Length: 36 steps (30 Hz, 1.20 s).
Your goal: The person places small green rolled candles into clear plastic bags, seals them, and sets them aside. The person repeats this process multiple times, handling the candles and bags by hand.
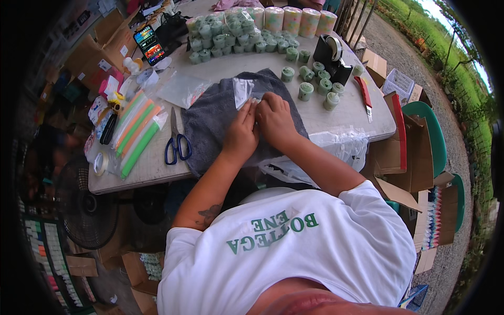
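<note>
My left hand (242, 132) and my right hand (276, 120) meet over a dark grey towel (206, 118) on the table. Their fingertips pinch the near edge of a small clear plastic bag (243, 91), which lies flat on the cloth and catches the light. Whatever else sits between the fingers is mostly hidden. Just left of the towel rest scissors (177, 143) with dark blue handles, blades pointing away from me. To the right of my hands stand several small lidded cups (305, 91) with green contents; one cup (306, 73) is tilted.
Many more cups (224, 37) are stacked at the back, before patterned rolls (292, 21). A black tape dispenser (334, 59) and a red utility knife (363, 96) lie right. Leftward are bagged coloured tubes (139, 134), a plastic sheet (183, 89) and a phone (149, 45). A white plastic bag (338, 147) hangs at the front edge.
</note>
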### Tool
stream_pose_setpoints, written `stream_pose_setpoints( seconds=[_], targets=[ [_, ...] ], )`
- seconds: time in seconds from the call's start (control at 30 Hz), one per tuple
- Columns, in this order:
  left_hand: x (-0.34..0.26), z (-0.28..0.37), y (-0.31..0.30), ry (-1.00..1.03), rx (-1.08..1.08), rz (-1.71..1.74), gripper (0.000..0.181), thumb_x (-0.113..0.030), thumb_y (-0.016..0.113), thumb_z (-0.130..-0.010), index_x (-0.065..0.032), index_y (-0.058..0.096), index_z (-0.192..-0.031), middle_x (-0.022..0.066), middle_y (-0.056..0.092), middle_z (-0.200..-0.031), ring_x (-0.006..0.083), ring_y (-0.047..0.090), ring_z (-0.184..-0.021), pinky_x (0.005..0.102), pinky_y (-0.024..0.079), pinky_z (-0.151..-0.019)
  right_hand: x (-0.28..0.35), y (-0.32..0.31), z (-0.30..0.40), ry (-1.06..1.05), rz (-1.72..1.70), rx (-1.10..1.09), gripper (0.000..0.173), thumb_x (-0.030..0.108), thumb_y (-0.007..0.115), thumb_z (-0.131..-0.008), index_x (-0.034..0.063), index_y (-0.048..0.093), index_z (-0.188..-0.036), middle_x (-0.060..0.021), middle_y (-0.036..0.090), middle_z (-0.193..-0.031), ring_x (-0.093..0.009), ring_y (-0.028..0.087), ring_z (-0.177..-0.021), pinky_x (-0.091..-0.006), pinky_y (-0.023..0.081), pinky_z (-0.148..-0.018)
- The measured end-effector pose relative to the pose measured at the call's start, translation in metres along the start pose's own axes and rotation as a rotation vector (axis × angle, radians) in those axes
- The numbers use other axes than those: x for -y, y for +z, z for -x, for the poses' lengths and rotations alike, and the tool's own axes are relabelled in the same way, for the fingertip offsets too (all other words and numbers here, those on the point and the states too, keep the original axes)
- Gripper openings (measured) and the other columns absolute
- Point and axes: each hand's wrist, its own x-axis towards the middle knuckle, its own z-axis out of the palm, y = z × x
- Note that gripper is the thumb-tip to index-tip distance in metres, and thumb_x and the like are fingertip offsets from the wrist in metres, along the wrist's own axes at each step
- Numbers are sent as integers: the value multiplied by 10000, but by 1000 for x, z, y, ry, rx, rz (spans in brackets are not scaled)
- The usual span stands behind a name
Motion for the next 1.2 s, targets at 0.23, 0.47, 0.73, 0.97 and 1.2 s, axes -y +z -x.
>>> stream_pose_setpoints(
  seconds=[0.23,0.47,0.73,0.97,1.2],
  targets=[
    [1,5,2,40,-2,-64,416,-19,575,-825,47,556,-1236,224,535,-1276,373,580,-1107,399,492,-932,-13,0,-19,364,-131,87,491,47,703,-700,41,505,-1149,-193,466,-1171,-378,483,-1111,-432,418,-945],
    [1,9,1,75,-6,-27,330,2,599,-793,11,621,-1123,188,530,-1291,360,609,-1046,396,510,-890,-91,-96,-34,439,211,268,425,167,710,-789,164,619,-1205,-80,603,-1220,-272,465,-1219,-443,361,-953],
    [-8,3,-3,85,-73,-66,324,-4,611,-792,8,626,-1116,166,569,-1183,342,628,-985,386,520,-847,-105,-74,-19,272,390,569,529,144,690,-801,206,533,-1302,-21,567,-1290,-235,423,-1278,-563,198,-1037],
    [1,4,1,66,-138,32,363,20,582,-805,32,594,-1168,175,577,-1147,350,619,-986,395,518,-847,-14,-88,-14,406,-298,211,414,191,750,-774,84,546,-1118,-112,629,-1049,-302,612,-967,-415,458,-847],
    [-2,2,-12,-51,-77,80,498,83,515,-797,4,523,-1289,196,556,-1215,384,579,-1090,400,500,-915,12,-50,7,205,-293,87,393,157,780,-762,17,539,-1040,-164,617,-989,-329,644,-841,-394,525,-716]
  ],
)
